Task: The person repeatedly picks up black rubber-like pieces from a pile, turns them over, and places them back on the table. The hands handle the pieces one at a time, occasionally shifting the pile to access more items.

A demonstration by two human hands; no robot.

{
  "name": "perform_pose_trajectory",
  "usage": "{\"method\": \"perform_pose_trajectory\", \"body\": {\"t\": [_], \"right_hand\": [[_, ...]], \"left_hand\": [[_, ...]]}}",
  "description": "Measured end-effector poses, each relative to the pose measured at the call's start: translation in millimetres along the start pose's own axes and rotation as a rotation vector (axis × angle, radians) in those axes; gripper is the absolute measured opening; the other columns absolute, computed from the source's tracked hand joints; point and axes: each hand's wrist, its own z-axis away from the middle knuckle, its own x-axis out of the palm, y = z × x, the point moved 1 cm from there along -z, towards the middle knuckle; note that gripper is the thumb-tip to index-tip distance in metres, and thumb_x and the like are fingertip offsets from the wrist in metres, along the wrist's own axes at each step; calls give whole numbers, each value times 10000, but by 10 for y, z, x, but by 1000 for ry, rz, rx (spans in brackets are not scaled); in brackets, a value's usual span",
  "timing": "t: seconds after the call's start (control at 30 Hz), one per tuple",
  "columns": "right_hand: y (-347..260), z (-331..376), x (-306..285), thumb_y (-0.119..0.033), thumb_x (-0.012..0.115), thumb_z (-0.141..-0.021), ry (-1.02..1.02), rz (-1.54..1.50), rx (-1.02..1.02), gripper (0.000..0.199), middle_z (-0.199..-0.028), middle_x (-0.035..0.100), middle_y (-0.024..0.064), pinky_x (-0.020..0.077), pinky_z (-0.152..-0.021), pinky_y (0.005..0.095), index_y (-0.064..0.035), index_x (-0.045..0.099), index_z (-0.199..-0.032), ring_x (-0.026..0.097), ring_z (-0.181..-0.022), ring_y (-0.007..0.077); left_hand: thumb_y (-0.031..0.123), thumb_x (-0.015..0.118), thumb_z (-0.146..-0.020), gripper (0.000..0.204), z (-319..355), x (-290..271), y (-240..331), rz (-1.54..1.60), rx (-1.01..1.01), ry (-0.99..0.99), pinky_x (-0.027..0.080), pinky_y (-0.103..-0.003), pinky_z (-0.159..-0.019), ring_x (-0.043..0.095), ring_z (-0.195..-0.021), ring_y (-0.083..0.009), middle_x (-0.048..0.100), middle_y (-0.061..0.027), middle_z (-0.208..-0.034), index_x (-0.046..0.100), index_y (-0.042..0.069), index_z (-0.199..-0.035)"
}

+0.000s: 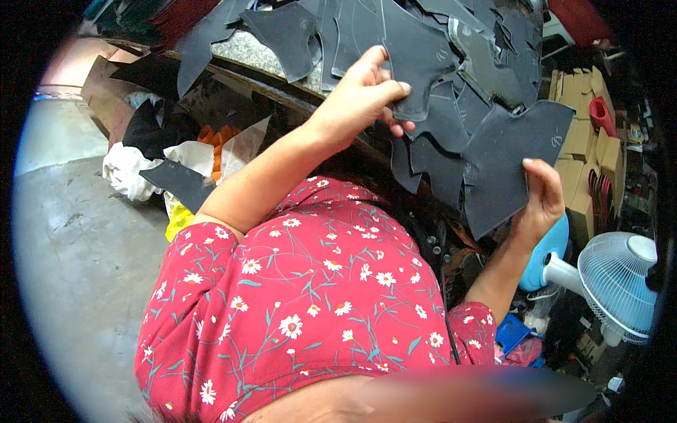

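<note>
My right hand (pixel 544 197) holds a large black cut sheet piece (pixel 504 158) by its right edge, with the thumb side on the top face. This piece is tilted over the near edge of the table and bears a light mark. Left of it, my left hand (pixel 370 95) is at another black cut piece (pixel 421 67). Its thumb lies on the surface, the index finger stretches out, and the other fingers curl at the lower edge. Smaller black pieces (pixel 441 169) hang between the two hands, partly overlapped.
Many more black cut pieces (pixel 285 35) cover the tabletop (pixel 247 53). At the right stand a white and blue fan (pixel 617 282) and stacked cardboard boxes (pixel 578 134). White cloth (pixel 127 173) and scraps lie on the floor (pixel 77 282) at the left.
</note>
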Motion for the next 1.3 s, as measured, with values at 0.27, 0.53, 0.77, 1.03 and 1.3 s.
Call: {"method": "perform_pose_trajectory", "body": {"t": [0.27, 0.53, 0.77, 1.03, 1.3], "right_hand": [[-24, -57, -86, -180, 590, -827, 27, -499, 189, 313, -1033, 661, 107, 466, -901, 294, 33, 641, -1050, 617, -996, 194], [-188, 171, 802, 33, 709, -831, -192, -154, 193, 281, -1027, 628, -12, 449, -711, 172, -53, 620, -1083, 549, -782, 24], [-85, 176, 903, 20, 714, -835, -103, -138, 124, 278, -1026, 623, -6, 457, -740, 180, -44, 608, -1083, 562, -813, 35], [-45, 191, 903, 17, 718, -832, -132, -226, 186, 276, -1021, 622, -6, 459, -746, 184, -44, 608, -1078, 560, -816, 35], [-42, 222, 879, 17, 723, -828, -101, -210, 191, 276, -1013, 623, -11, 451, -714, 174, -47, 610, -1071, 544, -770, 26]], "left_hand": [[72, 604, -904, 305, -52, -130, -45, -216, 98, 67, 527, -250, -606, 621, -690, -125, 624, -70, -825, 455, -3, -1160], [156, 610, -928, 312, -117, -87, -182, -146, 23, 13, 504, -186, -648, 562, -722, -35, 573, 28, -838, 499, 76, -1209], [162, 608, -929, 318, -100, -78, -195, -141, 3, -8, 512, -188, -650, 581, -763, -43, 597, 15, -878, 484, 79, -1210], [124, 617, -900, 246, -107, -45, -190, -131, 43, -25, 528, -223, -586, 563, -668, -59, 518, 12, -726, 449, -16, -1013], [116, 610, -910, 244, -80, -15, -158, -84, 22, -54, 535, -225, -597, 576, -693, -61, 538, 0, -739, 449, -21, -1032]]}}
